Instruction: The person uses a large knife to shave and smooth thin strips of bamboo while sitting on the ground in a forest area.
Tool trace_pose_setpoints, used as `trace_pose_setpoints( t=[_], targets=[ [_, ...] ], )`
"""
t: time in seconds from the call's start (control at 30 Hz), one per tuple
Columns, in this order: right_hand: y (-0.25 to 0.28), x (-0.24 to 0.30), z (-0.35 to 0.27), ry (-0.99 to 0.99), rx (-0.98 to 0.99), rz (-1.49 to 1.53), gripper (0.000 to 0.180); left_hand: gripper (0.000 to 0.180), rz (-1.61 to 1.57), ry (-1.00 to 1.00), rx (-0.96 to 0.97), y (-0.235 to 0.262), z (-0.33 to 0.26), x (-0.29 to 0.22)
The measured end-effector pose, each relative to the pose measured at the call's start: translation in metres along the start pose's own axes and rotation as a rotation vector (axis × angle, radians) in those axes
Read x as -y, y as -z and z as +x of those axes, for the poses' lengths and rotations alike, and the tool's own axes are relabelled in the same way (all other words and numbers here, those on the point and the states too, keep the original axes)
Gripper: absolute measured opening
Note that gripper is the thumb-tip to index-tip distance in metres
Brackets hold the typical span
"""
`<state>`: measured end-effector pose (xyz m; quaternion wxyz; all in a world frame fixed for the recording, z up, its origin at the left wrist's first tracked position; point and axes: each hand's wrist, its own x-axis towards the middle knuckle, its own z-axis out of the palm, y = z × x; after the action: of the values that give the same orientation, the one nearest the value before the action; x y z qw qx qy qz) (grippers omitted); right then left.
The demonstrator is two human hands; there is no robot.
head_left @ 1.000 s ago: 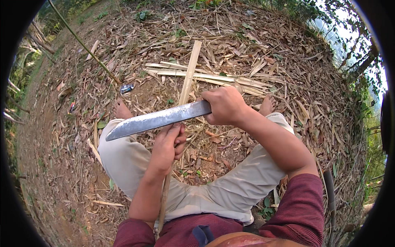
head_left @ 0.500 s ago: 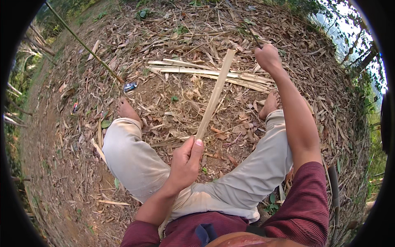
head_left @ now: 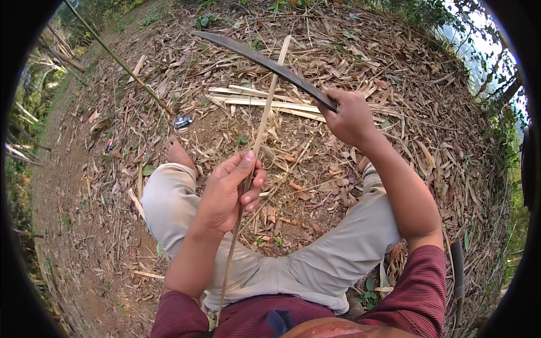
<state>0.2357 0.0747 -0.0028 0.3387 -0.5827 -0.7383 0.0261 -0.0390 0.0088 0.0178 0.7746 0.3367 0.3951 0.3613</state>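
The left hand [head_left: 234, 188] curls around the middle of a long thin strip [head_left: 262, 124], which slants from the lap [head_left: 276, 273] toward the far side; it looks light, springy and splinter-prone, best pinched by its faces. Farther right, the right hand [head_left: 350, 117] grips a knife [head_left: 253, 55] by its near end, the blade likely stiff and heavier. Pale strips [head_left: 242, 102] lie beyond.

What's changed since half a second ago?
The right hand came back leftward and nearer, its long knife now crossing the pale strip in view. The left hand shifted left and forward, turning the strip more edge-on. Both holds stayed; the strips on the ground lie as before.
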Motion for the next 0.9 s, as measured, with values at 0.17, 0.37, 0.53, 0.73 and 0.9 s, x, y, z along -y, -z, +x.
trace_pose_setpoints(
  t=[0.17, 0.37, 0.53, 0.73, 0.9],
  targets=[
    [0.002, 0.033, -0.006, 0.223, -0.042, 0.042, 0.015, 0.019, 0.069, -0.143, 0.102, -0.019, 0.026, -0.029],
    [0.000, 0.050, -0.022, 0.240, -0.027, -0.051, 0.022, 0.016, 0.014, -0.272, -0.050, -0.039, 0.018, 0.003],
    [0.006, 0.039, -0.020, 0.245, -0.087, -0.065, 0.024, 0.019, 0.103, -0.262, -0.018, -0.041, 0.003, 0.006],
    [0.002, 0.060, -0.026, 0.400, -0.038, -0.102, 0.027, 0.019, -0.025, -0.240, -0.040, -0.038, -0.001, 0.016],
    [0.001, 0.041, -0.009, 0.258, -0.112, -0.050, 0.024, 0.018, -0.017, -0.181, 0.098, -0.029, -0.002, 0.008]
  ],
)
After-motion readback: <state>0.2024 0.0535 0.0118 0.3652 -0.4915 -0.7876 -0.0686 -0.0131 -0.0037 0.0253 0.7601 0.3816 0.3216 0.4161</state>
